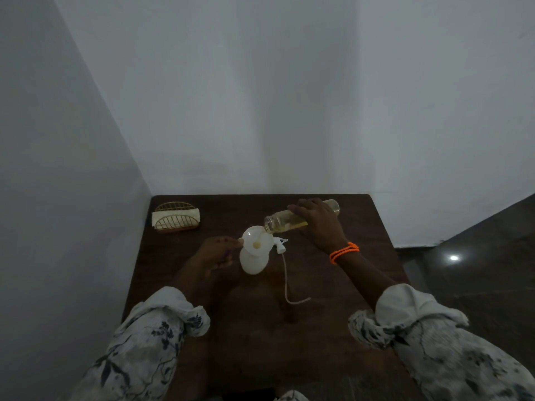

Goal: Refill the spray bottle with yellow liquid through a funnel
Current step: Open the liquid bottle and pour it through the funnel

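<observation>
Dim feed, so I can't make out much fine detail. The right hand (pixel 317 221) covers the middle of the clear bottle (pixel 298 217), so I only see its mouth end and its base; it's clenched around that bottle, which is tipped nearly flat with the mouth over the funnel (pixel 256 238). Yellow liquid (pixel 292 224) lies along the bottle's lower side, and a small yellowish pool (pixel 256 244) sits at the funnel's throat. I can't resolve the stream itself. The funnel sits in the neck of the white spray bottle (pixel 253 261), which stands upright mid-table (pixel 318 328); the fill level inside is unreadable through the cloudy wall. The left hand (pixel 217 253) is just left of it, fingertips pinching the funnel rim; the rest of that hand is lost in shadow. The sprayer head (pixel 280 244) lies on the table just right of the bottle, partly hidden behind the funnel, its dip tube (pixel 286 282) trailing toward me. A napkin holder (pixel 176 217) with napkins sits at the far left corner. Both sleeves are cut off by the bottom edge.
</observation>
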`<state>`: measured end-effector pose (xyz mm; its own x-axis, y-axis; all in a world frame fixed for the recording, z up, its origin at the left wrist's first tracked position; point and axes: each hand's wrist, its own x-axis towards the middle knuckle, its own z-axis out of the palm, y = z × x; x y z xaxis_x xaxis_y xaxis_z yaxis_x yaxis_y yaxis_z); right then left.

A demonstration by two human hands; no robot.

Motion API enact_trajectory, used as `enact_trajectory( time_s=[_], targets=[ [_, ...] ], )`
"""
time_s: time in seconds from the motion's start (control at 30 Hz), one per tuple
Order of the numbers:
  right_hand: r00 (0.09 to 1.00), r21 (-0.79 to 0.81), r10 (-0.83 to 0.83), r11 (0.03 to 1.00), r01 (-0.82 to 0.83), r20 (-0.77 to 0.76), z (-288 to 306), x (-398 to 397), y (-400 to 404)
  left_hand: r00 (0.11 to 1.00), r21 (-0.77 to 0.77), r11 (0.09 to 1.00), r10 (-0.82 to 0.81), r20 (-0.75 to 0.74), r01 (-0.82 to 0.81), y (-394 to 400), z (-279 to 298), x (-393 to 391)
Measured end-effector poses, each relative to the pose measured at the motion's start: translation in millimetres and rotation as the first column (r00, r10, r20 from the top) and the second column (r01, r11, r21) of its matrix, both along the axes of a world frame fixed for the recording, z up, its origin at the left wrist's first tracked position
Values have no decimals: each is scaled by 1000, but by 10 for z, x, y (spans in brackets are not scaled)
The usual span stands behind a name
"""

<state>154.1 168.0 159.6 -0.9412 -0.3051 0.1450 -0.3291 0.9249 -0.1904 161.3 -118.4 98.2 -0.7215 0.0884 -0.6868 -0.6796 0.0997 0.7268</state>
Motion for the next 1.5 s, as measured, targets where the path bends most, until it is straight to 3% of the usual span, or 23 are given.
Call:
enact_trajectory(
  time_s=[1.5],
  targets=[
    [999,16,-18,1000,18,-26,40,43,10,1000,-5,1000,-8,12,8,-5,20,30]
  ],
)
